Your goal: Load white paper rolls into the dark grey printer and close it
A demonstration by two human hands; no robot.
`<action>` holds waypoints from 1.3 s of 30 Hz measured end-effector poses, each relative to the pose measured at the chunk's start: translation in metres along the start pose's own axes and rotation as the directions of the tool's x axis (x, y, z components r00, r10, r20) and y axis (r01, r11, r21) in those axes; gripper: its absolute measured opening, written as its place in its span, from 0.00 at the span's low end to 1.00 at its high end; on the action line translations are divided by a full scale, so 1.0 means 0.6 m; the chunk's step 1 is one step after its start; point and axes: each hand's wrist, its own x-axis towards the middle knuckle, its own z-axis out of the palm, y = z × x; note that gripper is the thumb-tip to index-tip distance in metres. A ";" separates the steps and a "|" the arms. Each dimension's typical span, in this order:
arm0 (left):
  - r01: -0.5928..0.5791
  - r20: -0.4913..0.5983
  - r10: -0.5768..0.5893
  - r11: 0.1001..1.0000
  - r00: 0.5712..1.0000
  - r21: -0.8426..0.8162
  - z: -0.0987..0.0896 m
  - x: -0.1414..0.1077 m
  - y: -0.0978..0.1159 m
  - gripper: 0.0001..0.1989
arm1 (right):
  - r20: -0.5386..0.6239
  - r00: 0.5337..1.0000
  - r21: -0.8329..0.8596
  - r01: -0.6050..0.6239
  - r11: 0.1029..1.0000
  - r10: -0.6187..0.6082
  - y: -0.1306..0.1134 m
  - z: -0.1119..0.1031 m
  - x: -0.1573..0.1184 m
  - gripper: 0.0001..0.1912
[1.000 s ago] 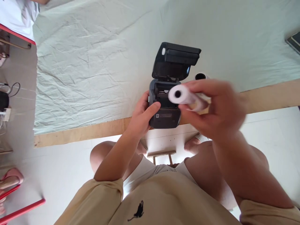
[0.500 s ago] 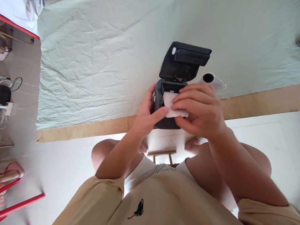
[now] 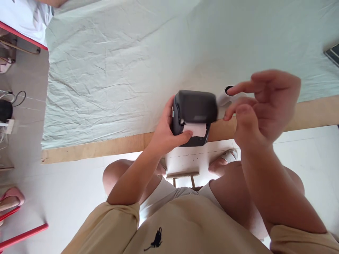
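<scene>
A small black device [image 3: 198,106], like a label printer, sits at the table's near edge with its lid swung down, blurred by motion. White paper [image 3: 197,129] sticks out from under the lid's front. Wrapped round the device's left side is my left hand [image 3: 169,130], its thumb pressing on the paper. My right hand [image 3: 265,106] is raised to the right of the device with its fingers apart and slightly curled, holding nothing. Partly behind its fingertips lies a white roll [image 3: 224,98] with a dark round end.
A pale green cloth [image 3: 119,70] covers the table, with a wooden edge [image 3: 106,150] at the front. A dark object [image 3: 333,54] lies at the far right. Someone's arm [image 3: 53,2] shows at the top left. Red bars [image 3: 25,235] and cables are at the left.
The device's lid has come down from upright over the paper. My right hand has let go of the paper and moved right. My left hand remains on the device.
</scene>
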 end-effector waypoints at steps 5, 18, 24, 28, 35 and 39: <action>-0.026 -0.019 0.024 0.996 1.000 -0.088 0.005 -0.006 0.001 0.66 | 0.091 0.965 0.021 -0.248 0.969 0.245 0.006 0.017 -0.029 0.12; 0.073 -0.087 -0.092 0.977 0.992 -0.202 0.033 -0.013 0.045 0.34 | 0.265 0.877 0.040 -0.425 0.904 0.401 0.030 0.033 -0.041 0.24; 0.047 -0.209 -0.116 0.950 0.971 -0.308 0.046 -0.003 0.043 0.25 | 0.248 0.875 0.092 -0.450 0.888 0.417 0.025 0.034 -0.042 0.18; 0.034 -0.333 -0.145 0.947 0.932 -0.319 0.048 0.001 0.042 0.24 | 0.289 0.885 0.146 -0.417 0.897 0.364 0.023 0.032 -0.041 0.22; 0.046 -0.366 -0.184 0.934 0.912 -0.355 0.047 0.005 0.046 0.23 | 0.284 0.922 0.029 -0.282 0.959 0.262 0.013 0.014 -0.034 0.28; 0.085 -0.238 -0.164 0.947 0.957 -0.309 0.045 0.004 0.043 0.29 | 0.099 0.974 -0.021 -0.202 0.979 0.203 -0.012 0.012 -0.021 0.12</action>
